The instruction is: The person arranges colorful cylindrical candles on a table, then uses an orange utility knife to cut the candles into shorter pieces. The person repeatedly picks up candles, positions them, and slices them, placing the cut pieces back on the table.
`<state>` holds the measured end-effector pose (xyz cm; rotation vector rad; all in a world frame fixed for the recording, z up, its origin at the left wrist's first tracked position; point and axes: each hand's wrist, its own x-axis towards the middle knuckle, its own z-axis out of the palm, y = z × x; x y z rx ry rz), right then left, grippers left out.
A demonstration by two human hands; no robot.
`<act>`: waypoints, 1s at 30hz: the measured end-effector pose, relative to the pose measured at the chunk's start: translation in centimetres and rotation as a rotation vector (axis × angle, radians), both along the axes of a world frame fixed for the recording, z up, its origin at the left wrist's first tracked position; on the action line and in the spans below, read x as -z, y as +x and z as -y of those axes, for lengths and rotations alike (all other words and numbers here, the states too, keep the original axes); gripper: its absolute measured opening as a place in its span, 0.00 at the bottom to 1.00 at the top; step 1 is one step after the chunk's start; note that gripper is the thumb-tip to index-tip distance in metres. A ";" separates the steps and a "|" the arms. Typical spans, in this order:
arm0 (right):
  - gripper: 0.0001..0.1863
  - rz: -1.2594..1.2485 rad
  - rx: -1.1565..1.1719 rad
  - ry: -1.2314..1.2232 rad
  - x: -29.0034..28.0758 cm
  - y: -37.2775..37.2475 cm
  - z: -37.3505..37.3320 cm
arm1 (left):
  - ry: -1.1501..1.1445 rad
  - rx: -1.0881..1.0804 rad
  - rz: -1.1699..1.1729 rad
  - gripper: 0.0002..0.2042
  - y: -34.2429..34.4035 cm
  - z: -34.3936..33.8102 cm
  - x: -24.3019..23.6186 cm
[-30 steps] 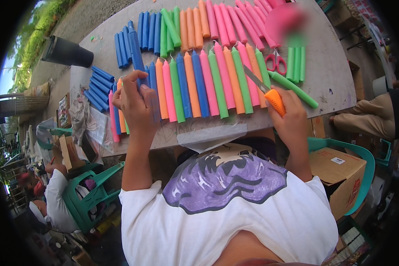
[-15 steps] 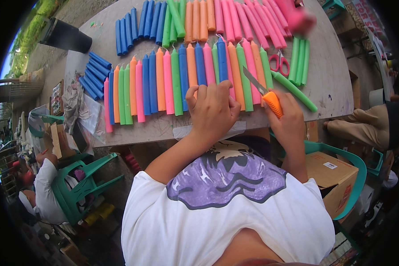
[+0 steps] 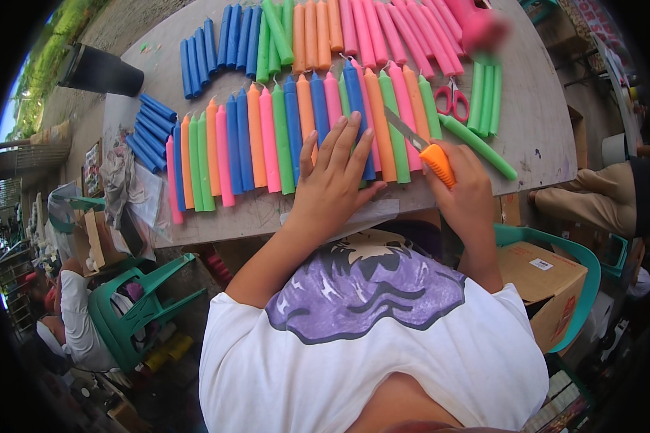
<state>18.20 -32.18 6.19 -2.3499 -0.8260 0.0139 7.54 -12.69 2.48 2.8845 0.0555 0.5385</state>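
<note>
A long row of coloured candles (image 3: pixel 269 141) in blue, orange, green and pink lies side by side across the near part of the table, wicks pointing away from me. My left hand (image 3: pixel 330 177) rests over the middle of the row with its fingers stretched out and spread on the candles. In my right hand (image 3: pixel 464 180) is an orange utility knife (image 3: pixel 438 166), its blade out and slanting up-left over the candles near the row's right end. A single green candle (image 3: pixel 478 148) lies aslant beside that hand. Red-handled scissors (image 3: pixel 453 102) lie just beyond it.
Sorted candles lie farther back: blue (image 3: pixel 231 36), orange (image 3: pixel 311 36) and pink (image 3: pixel 391 36). Green candles (image 3: pixel 487 97) sit at right, near a blurred pink object (image 3: pixel 484 32). A black tumbler (image 3: pixel 102 70) stands at far left by a cloth (image 3: pixel 115 169). A cardboard box (image 3: pixel 549 281) is right of me.
My left hand has uncurled from its bent grip on the candles and now lies flat with fingers spread. The knife in my right hand has shifted slightly left.
</note>
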 end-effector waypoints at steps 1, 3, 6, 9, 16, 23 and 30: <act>0.20 0.001 -0.002 -0.005 0.0 0.0 0.0 | 0.021 0.011 -0.009 0.39 0.0 -0.1 0.2; 0.20 0.003 0.000 -0.005 0.0 0.0 0.0 | 0.002 0.035 -0.010 0.40 -0.1 -0.3 0.3; 0.20 0.006 0.000 -0.007 0.1 0.0 0.2 | 0.030 0.046 -0.020 0.40 -0.1 -0.6 0.0; 0.21 0.018 -0.001 -0.007 0.1 0.1 0.3 | 0.090 0.041 -0.036 0.40 0.1 -0.8 0.0; 0.21 0.046 -0.009 0.001 0.2 0.2 0.3 | 0.145 0.017 -0.062 0.39 0.0 -0.8 0.3; 0.22 0.048 0.025 -0.047 0.4 0.2 0.1 | 0.189 0.001 -0.085 0.37 0.2 -0.8 0.3; 0.22 0.063 0.033 -0.069 0.2 -0.1 -0.1 | 0.121 -0.005 -0.098 0.35 0.4 -0.9 -0.4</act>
